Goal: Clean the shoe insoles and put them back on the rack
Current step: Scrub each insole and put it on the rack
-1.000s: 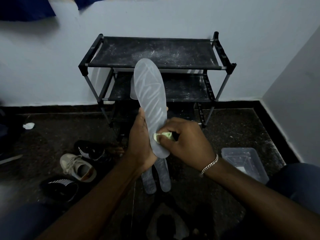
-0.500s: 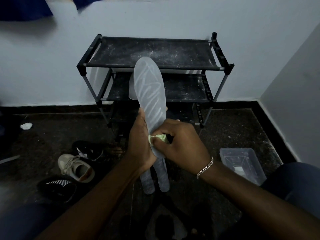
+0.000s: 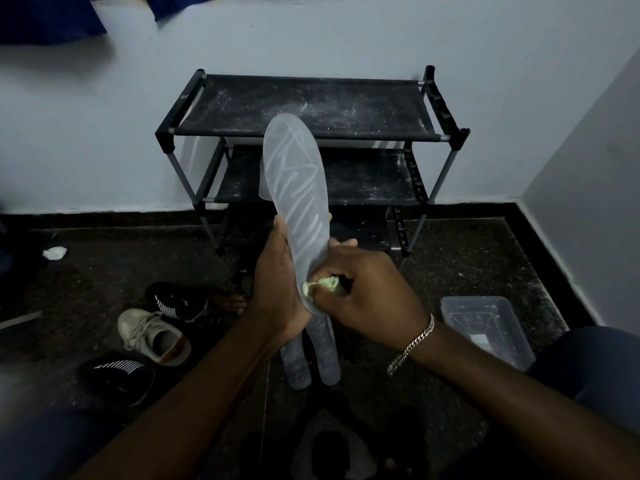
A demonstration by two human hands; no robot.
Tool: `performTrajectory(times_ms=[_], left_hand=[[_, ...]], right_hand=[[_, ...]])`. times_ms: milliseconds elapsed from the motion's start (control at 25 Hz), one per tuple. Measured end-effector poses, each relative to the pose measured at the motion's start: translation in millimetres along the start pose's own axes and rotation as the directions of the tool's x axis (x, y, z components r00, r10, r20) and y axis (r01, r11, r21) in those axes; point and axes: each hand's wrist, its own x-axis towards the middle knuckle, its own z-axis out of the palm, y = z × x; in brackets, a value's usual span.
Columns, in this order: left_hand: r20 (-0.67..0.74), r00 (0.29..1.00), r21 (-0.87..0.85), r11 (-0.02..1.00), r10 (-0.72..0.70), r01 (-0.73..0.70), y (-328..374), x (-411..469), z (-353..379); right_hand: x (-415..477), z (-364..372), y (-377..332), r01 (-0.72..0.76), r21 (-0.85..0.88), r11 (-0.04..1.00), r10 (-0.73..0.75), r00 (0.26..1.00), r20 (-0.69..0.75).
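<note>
Insole [image 3: 298, 188] stands upright in the gripping left hand [image 3: 277, 289]; right hand [image 3: 367, 292] pinches a green cloth [image 3: 323, 284] against its heel, before the rack [image 3: 311, 109].

shoes [image 3: 154, 336] lie left of the floor insoles [image 3: 313, 355], tub [image 3: 486, 332] right, rack [image 3: 308, 140] behind.

A pale grey insole [image 3: 298, 202] streaked with white zigzags, a light green cloth [image 3: 325, 284], a black rack [image 3: 304, 105] flecked white and a beige shoe [image 3: 152, 336].
</note>
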Motion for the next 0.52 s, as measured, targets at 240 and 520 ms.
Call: performTrajectory(times_ms=[240, 520], left_hand=[[0.013, 1.000, -0.108, 0.994, -0.021, 0.023, -1.0, 1.8, -3.8], [0.010, 1.000, -0.134, 0.991, -0.021, 0.022, -1.3, 3.9, -2.0]], right_hand=[[-1.5, 1.5, -5.1, 0.051, 0.038, 0.998, -0.052, 0.998, 0.037], [2.3, 1.7, -2.9, 0.068, 0.031, 0.997, -0.068, 0.998, 0.006]])
